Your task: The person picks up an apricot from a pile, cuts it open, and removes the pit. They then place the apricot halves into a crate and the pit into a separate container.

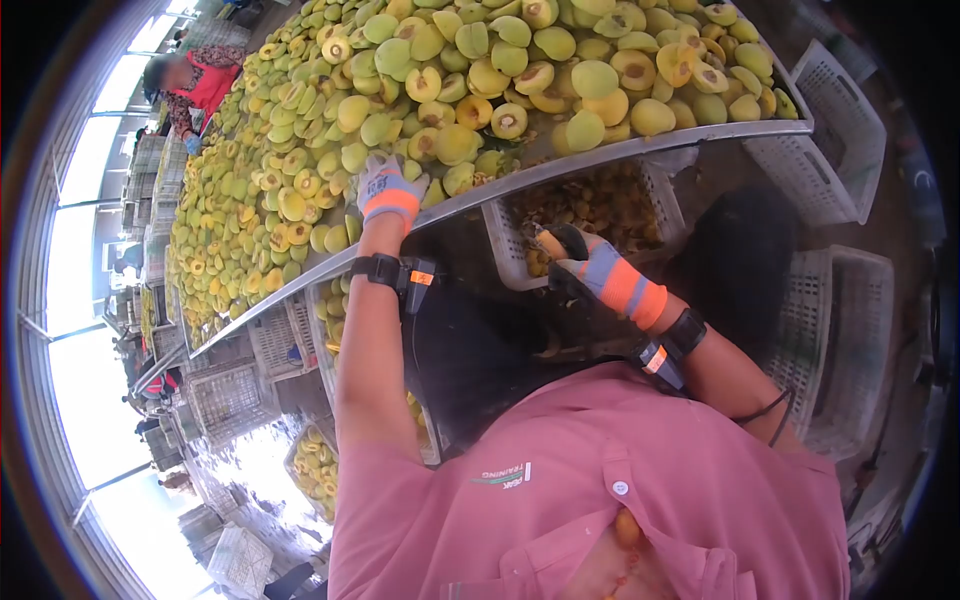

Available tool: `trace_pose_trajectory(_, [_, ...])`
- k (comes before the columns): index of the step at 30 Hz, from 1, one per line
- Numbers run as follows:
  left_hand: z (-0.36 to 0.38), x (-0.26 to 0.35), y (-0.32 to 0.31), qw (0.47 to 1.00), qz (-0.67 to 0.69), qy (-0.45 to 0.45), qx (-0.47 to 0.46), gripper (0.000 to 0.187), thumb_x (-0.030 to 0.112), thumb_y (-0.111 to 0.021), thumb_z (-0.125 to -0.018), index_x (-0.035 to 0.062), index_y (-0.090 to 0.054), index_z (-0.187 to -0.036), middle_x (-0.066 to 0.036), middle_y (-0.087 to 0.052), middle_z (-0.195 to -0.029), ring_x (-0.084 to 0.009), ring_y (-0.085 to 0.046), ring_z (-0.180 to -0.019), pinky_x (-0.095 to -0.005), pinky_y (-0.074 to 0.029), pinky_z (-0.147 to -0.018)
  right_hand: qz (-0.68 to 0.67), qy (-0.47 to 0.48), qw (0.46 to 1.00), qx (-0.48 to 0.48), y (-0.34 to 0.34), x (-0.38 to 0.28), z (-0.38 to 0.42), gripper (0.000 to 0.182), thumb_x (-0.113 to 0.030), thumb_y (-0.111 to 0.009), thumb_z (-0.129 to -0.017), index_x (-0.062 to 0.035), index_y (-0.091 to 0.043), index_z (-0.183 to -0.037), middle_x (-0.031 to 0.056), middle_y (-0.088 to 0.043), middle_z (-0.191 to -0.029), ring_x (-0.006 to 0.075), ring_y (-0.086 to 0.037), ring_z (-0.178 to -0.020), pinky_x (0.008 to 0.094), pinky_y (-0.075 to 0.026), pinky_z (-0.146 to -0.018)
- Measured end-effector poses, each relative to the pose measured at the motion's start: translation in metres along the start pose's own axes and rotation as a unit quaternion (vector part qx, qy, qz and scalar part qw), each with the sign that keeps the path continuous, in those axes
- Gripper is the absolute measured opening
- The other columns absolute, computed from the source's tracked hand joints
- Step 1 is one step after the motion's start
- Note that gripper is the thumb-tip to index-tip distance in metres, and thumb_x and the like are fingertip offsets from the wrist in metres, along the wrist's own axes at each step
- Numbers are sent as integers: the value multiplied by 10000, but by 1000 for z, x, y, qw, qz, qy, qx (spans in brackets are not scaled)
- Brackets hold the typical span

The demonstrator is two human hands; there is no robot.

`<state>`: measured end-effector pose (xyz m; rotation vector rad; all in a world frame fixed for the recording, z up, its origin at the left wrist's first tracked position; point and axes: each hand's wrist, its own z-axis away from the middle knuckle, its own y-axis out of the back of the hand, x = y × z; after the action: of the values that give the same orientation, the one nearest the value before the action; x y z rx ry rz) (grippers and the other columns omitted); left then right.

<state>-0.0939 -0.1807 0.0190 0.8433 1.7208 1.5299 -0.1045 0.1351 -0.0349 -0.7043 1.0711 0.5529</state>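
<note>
Halved yellow-green peaches, several with brown pit hollows showing, cover a large metal-rimmed table. My left hand, in a grey and orange glove, reaches over the near rim onto the peaches. Its thumb stands apart from the fingers; no held fruit shows. In a glove with dark fingertips, my right hand is closed on a small orange-tan object, too small to name surely. That hand hovers over the front edge of a white crate holding brown and orange fruit scraps.
White plastic crates stand at my right, with others tilted behind them. More crates are left under the table edge, and one holds peaches. A person in a red apron is at the table's far left.
</note>
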Motion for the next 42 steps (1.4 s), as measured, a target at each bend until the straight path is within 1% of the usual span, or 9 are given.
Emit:
trace_pose_trajectory(4, [-10,13,8,991,-97,22,-90,601,477,-645,-790,56,-583,-1216,-160,-515,-1311,-341,-440,-1254,-426,-413,-993,6,-41,999,-5,-4,-12,5,379,-52,-616,-806,-37,-576,-1183,85,-633,-1011,174,-593,-931,300,-481,-813])
trace_pose_trajectory(7, [2,3,-12,990,-130,-2,54,545,449,-635,-801,51,-606,-1171,-168,-547,-1257,-336,-492,-1194,-424,-419,-981,20,11,1000,11,-3,-6,4,364,-63,-626,-797,-36,-583,-1158,90,-642,-952,152,-606,-807,289,-499,-698])
trace_pose_trajectory(19, [50,-18,-20,938,241,35,247,274,205,-650,-829,61,-648,-1062,-137,-643,-1029,-311,-621,-952,-394,-484,-844,-44,-104,994,8,-10,-34,2,129,-155,-654,-811,-44,-625,-871,42,-601,-658,132,-520,-484,265,-398,-441])
trace_pose_trajectory(25, [13,55,13,975,202,-32,88,697,447,-715,-750,94,-501,-1311,-188,-522,-1274,-362,-549,-1111,-407,-449,-944,-52,-22,998,1,-13,-2,-8,258,-224,-639,-862,-66,-614,-1065,20,-618,-729,74,-496,-445,230,-355,-377])
trace_pose_trajectory(28, [5,78,-9,994,76,-39,67,622,466,-624,-805,112,-493,-1300,-160,-514,-1294,-333,-551,-1138,-413,-478,-908,-42,-92,995,19,-7,-11,-6,213,-217,-584,-902,-85,-620,-1065,23,-617,-749,90,-513,-442,223,-378,-351])
trace_pose_trajectory(31, [20,78,-13,979,157,18,128,556,428,-585,-835,92,-516,-1273,-156,-563,-1237,-310,-572,-1105,-402,-489,-869,124,21,992,-29,10,3,-4,121,-129,-569,-896,-44,-621,-964,28,-591,-691,103,-507,-463,240,-389,-391])
trace_pose_trajectory(35, [64,82,3,857,465,66,210,415,372,-599,-831,43,-587,-1083,-213,-648,-1016,-374,-621,-935,-417,-491,-821,364,191,907,-93,12,-4,4,173,-54,-452,-921,-33,-614,-977,38,-574,-732,124,-555,-579,265,-427,-495])
trace_pose_trajectory(37, [71,88,-16,702,697,88,122,316,284,-613,-835,29,-604,-1023,-175,-662,-942,-301,-635,-856,-377,-490,-756,414,201,887,-33,9,0,4,165,-42,-463,-911,-29,-609,-987,45,-584,-742,137,-562,-588,273,-423,-502])
trace_pose_trajectory(42, [115,84,-9,470,872,137,20,134,135,-603,-878,14,-630,-928,-41,-637,-808,-117,-573,-733,-266,-470,-652,356,206,911,-31,0,0,4,214,-114,-484,-932,-10,-606,-1073,61,-594,-745,134,-547,-575,266,-408,-495])
